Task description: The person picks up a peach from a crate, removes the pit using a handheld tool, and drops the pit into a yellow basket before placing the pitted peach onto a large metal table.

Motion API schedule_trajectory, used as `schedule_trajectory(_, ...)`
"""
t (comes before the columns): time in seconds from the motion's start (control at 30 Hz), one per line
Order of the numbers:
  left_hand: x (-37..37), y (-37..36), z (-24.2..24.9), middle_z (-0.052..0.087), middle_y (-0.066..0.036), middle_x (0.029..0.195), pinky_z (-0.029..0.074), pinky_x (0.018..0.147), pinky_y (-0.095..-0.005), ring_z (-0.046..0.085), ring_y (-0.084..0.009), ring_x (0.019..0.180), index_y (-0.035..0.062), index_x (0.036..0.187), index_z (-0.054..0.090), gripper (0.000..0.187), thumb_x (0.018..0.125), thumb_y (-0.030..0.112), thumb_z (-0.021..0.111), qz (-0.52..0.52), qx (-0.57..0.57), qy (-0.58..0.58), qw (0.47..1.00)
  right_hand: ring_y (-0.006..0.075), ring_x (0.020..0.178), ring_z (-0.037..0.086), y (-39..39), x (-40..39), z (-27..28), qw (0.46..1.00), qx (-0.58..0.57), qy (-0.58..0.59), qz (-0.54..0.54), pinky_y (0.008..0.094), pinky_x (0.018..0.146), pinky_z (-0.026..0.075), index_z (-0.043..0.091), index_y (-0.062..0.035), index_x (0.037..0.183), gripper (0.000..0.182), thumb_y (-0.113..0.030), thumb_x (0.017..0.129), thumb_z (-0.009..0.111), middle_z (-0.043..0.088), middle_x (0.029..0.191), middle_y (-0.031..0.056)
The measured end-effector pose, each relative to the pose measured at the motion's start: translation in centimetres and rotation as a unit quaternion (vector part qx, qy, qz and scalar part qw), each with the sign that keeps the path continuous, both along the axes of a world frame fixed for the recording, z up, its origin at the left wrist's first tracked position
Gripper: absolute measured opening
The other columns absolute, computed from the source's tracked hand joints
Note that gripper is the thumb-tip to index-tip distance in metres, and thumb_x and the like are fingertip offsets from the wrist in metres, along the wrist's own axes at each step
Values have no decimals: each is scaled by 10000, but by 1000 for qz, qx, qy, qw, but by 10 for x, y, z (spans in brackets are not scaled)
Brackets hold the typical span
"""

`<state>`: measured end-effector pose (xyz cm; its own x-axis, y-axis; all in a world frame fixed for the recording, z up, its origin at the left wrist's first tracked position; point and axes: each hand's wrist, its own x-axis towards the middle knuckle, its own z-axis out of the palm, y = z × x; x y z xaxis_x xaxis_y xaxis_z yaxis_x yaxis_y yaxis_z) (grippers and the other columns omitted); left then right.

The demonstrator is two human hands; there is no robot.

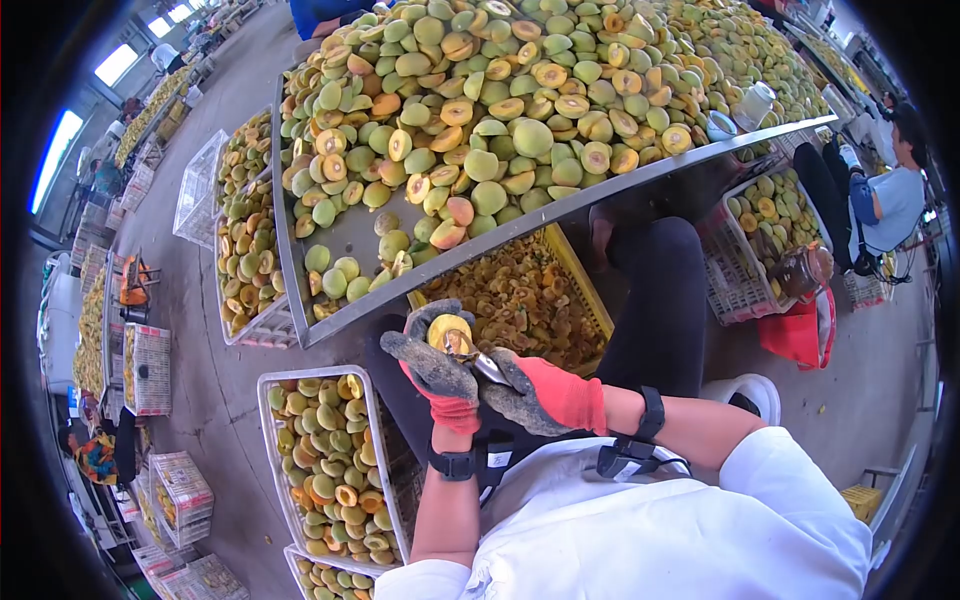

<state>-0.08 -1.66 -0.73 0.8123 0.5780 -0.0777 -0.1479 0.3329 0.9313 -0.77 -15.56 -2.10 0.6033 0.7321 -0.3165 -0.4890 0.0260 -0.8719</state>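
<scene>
My left hand (pixel 437 372), in a grey and red work glove, is closed around a halved peach (pixel 451 336). Its yellow cut face is turned up and shows a brown centre. Gloved the same way, my right hand (pixel 540 391) grips a small shiny metal tool (pixel 491 368) just beside the fruit. The tool's tip and handle are mostly hidden by the fingers, so its exact kind cannot be made out. Below both hands stands a yellow crate (pixel 580 275) holding brownish pits and scraps.
A metal table (pixel 350 232) heaped with green-yellow whole and halved peaches lies ahead. White crates of fruit stand at left (pixel 265 425) and right (pixel 735 285). A red bag (pixel 800 335) sits by the right crate. Another person (pixel 890 205) sits at far right.
</scene>
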Motion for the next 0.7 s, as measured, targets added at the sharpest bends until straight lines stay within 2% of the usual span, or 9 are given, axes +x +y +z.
schedule_trajectory(0.07,0,0,-7,621,-120,849,505,707,-301,614,-212,733,-30,911,584,860,844,739,204,13,32,-33,999,87,639,523,1,-1,5,994,-13,-109,27,238,524,418,527,-126,1056,180,-233,915,562,561,779,-17)
schedule_trajectory(0.17,-2,-3,-8,623,-124,864,499,712,-294,614,-208,755,-38,928,590,885,826,759,220,38,116,-59,991,69,541,444,-3,-3,32,999,21,-5,28,255,449,353,518,-128,1018,157,-217,905,580,500,697,-46)
schedule_trajectory(0.23,-1,0,-7,627,-126,860,497,708,-287,615,-203,755,-44,924,593,873,840,742,221,32,149,-75,985,17,600,425,-9,4,48,986,9,137,96,191,463,319,534,-145,1085,176,-188,917,566,521,790,-68)
schedule_trajectory(0.37,-1,5,6,642,-124,793,501,660,-267,620,-184,691,-58,889,605,813,895,667,237,-31,143,-38,989,32,634,477,-8,7,28,973,33,205,100,209,496,368,542,-141,1078,172,-220,926,550,532,787,-53)
schedule_trajectory(0.43,-1,14,20,642,-118,755,501,627,-260,616,-180,649,-58,868,610,787,910,639,247,-112,107,8,988,44,699,537,-6,4,12,973,-52,-214,69,218,558,424,563,-125,1073,243,-321,943,503,563,814,-35)
schedule_trajectory(0.47,-2,18,25,642,-112,718,502,595,-253,612,-176,607,-57,847,616,762,925,611,257,-190,70,53,978,44,699,537,-7,4,10,974,-52,-212,68,218,558,424,563,-125,1073,243,-321,943,503,563,814,-35)
schedule_trajectory(0.57,1,29,29,632,-101,673,502,556,-254,604,-179,564,-48,813,621,728,932,587,287,-258,58,100,959,63,721,578,-10,12,8,987,-23,99,126,194,605,459,596,-87,1031,379,-422,949,439,610,872,-18)
schedule_trajectory(0.67,1,22,28,634,-106,695,505,557,-261,608,-173,577,-42,822,621,710,932,582,300,-282,23,140,949,71,668,587,-10,15,20,981,2,150,126,182,551,459,598,-98,1038,359,-413,945,454,620,848,-24)
schedule_trajectory(0.7,2,16,20,636,-104,701,503,549,-262,608,-171,577,-35,860,611,703,930,586,289,-208,56,81,973,71,668,587,-11,17,21,981,2,151,124,182,551,459,598,-98,1038,359,-413,945,454,620,848,-24)
